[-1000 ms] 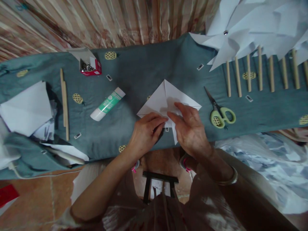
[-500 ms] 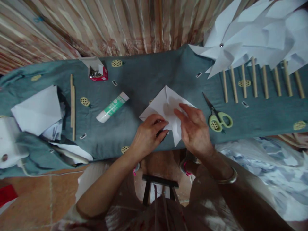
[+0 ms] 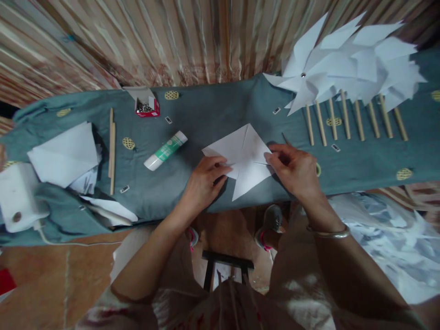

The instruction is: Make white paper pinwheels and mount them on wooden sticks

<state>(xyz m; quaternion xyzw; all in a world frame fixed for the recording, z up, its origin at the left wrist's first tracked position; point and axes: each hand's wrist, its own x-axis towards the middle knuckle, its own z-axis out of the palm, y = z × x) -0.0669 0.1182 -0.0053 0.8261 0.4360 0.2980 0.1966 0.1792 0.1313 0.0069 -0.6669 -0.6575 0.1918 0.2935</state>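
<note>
A white square of paper (image 3: pixel 249 149) with slits cut in from its corners lies on the green cloth in front of me. My left hand (image 3: pixel 208 178) pinches its left side between thumb and fingers. At the right corner, my right hand (image 3: pixel 295 167) grips the sheet's edge, thumb and forefinger together. One lower flap of the sheet points toward me. Scissors (image 3: pixel 318 170) lie mostly hidden under my right hand; only the blade tip and a bit of green handle show. A glue stick (image 3: pixel 166 150) with a green label rests left of the paper.
Finished paper pinwheels (image 3: pixel 357 59) on wooden sticks lie at the back right. A red box of metal pins (image 3: pixel 147 107), two wooden sticks (image 3: pixel 112 156), stacked paper (image 3: pixel 65 153) and a white device (image 3: pixel 22 197) with a cord occupy the left. A plastic bag (image 3: pixel 395 243) stands at lower right.
The paper has turned, its lower flap now pointing further left. My right hand has moved right, from the sheet's surface to its right corner, covering the scissors. The view has shifted slightly.
</note>
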